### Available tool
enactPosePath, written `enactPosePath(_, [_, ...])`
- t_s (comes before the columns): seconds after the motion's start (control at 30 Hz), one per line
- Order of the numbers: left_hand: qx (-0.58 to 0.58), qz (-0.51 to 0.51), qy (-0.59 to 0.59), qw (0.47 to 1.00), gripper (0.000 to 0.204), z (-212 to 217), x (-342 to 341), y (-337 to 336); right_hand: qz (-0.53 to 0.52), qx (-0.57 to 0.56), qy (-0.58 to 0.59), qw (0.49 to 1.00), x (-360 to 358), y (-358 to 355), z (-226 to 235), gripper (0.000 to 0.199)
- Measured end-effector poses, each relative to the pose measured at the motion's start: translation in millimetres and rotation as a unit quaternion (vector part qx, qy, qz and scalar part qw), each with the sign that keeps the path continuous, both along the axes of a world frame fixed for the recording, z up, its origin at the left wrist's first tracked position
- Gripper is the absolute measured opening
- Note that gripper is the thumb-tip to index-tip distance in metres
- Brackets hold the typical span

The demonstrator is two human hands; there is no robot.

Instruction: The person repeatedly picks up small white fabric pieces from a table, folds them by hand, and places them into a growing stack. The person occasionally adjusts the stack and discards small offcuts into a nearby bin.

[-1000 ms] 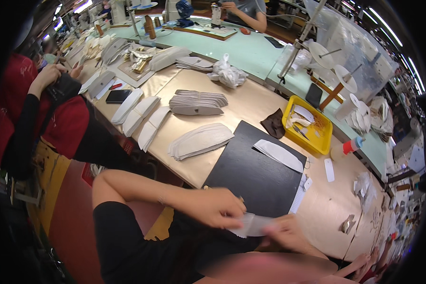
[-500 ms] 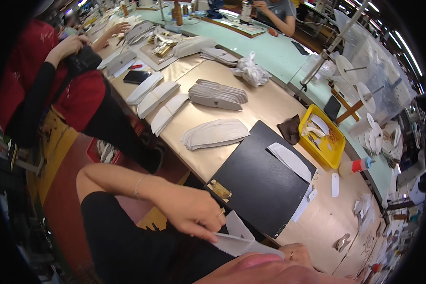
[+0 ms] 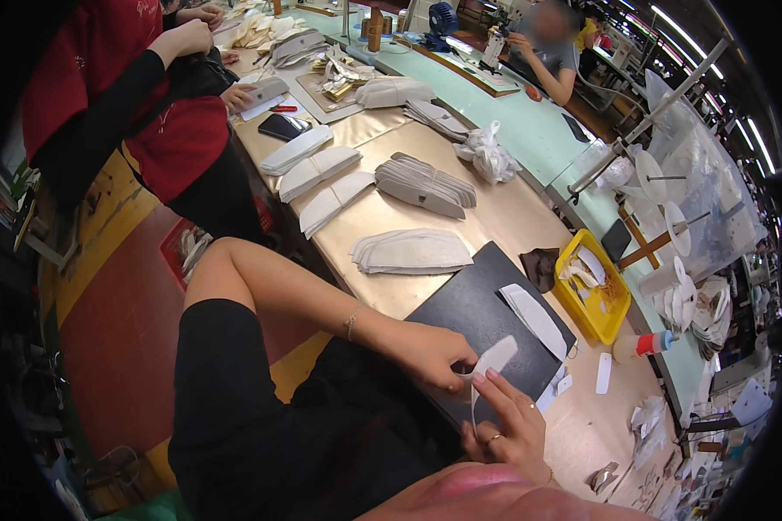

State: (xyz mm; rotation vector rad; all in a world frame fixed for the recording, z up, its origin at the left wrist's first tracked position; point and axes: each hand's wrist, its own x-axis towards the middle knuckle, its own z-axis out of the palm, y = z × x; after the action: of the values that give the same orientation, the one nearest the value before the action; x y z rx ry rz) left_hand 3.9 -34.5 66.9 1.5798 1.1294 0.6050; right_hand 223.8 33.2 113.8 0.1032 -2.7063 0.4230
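My left hand [image 3: 433, 354] pinches a whitish curved flat panel [image 3: 499, 354] between thumb and fingers, over the near edge of a black mat [image 3: 460, 300]. My right hand [image 3: 514, 425] grips the same panel from the near side, its fingers pressed along it. The panel looks bent or folded where the hands meet, and its lower part is partly hidden behind the fingers. Another pale panel [image 3: 534, 321] of similar shape lies on the mat's right side. Beyond the mat's far left corner rests a fanned stack of pale panels [image 3: 413, 252].
More panel bundles [image 3: 426, 184] lie farther along the gold-covered table [image 3: 365, 234]. At the right are a yellow tray [image 3: 613, 326] of scraps, a red-banded bottle [image 3: 643, 346] and thread cones [image 3: 673, 278]. A person in red [image 3: 174, 148] stands at the left.
Both hands have moved up from near my lap to above the mat, carrying the panel. My right hand, mostly hidden before, now shows. The view has shifted, and the person in red has changed posture.
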Motion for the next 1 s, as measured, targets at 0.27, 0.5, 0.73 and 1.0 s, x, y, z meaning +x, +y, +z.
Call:
enactPosePath(0.27, [-0.125, 0.016, -0.163, 0.978, 0.017, 8, 14, -10, 0.04, -0.151, 0.095, 0.983, -5, 0, -19, 0.059])
enactPosePath(0.5, [-0.088, 0.006, -0.071, 0.994, 0.027, 18, 14, 1, -0.03, -0.239, 0.11, 0.964, -6, 13, -40, 0.085])
enactPosePath(0.73, [0.108, 0.091, -0.098, 0.985, 0.033, 0, 35, 24, -0.251, -0.451, 0.253, 0.818, -18, 6, -63, 0.044])
enactPosePath(1.0, [0.243, 0.233, -0.05, 0.94, 0.028, -31, 103, 133, -0.325, -0.557, 0.429, 0.632, 6, 121, -90, 0.017])
